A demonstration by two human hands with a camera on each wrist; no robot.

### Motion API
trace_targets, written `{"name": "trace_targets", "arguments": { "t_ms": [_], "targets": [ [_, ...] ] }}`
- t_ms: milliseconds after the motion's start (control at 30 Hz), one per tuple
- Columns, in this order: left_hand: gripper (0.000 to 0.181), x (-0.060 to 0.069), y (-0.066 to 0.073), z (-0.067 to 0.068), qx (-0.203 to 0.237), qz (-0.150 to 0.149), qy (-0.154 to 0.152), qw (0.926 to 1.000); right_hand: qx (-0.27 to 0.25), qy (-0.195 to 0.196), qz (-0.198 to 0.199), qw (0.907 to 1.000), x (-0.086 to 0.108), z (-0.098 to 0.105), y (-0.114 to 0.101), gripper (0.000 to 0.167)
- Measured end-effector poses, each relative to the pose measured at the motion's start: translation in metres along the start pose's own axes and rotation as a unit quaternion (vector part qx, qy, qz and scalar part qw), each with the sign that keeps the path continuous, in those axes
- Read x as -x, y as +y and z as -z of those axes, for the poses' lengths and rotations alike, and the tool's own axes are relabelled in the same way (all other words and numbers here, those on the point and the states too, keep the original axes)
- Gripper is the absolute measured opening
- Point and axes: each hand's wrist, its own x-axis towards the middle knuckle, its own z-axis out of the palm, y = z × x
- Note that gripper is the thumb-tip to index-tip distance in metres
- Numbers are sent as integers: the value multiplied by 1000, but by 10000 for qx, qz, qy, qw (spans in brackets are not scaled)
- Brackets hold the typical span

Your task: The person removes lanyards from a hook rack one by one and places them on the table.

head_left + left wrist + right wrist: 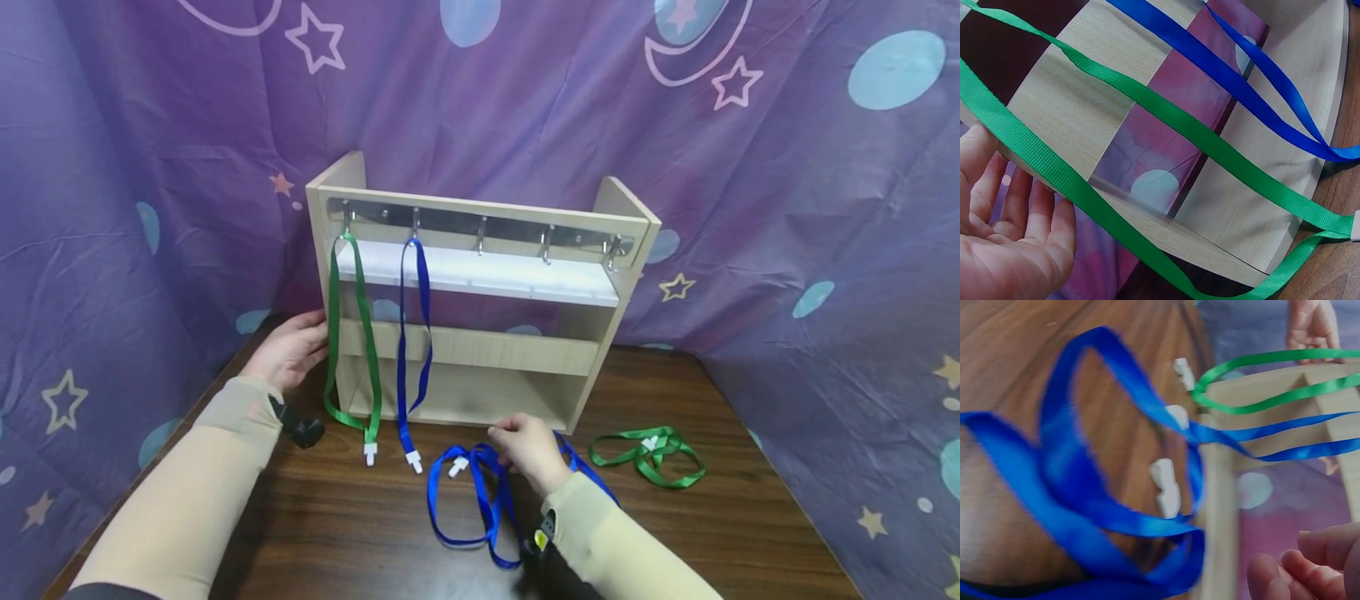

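My left hand [291,348] rests against the left side of a small wooden shelf unit [480,354], its fingers loosely bent. A green lanyard [368,333] hangs from the leftmost hook, close to that hand. Beside it, a blue lanyard [424,292] hangs from the second hook; both have white clips at the bottom. My right hand [531,454] is over a loose blue lanyard [491,508] on the table. In the right wrist view, the right fingers [1319,581] are loosely bent, apart from the ribbon, with nothing visible between them. The hand hides part of the blue ribbon.
A coiled green lanyard [678,479] lies on the brown table [742,508], right of the unit. Three hooks on the metal rail [517,229] carry nothing. A white shelf [487,271] sits below the rail. Purple patterned cloth [480,100] surrounds the table's back and sides.
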Motion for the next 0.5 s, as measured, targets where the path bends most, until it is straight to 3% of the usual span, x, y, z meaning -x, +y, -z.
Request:
{"name": "trace_targets", "arguments": {
  "t_ms": [233,500],
  "targets": [
    [61,-1,-1,0,3,1,1,10000,107,230,362,9990,-4,14,-42,15],
    [61,-1,-2,0,-45,-25,10,10000,-484,220,596,9968,-7,25,-92,18]
  ]
}}
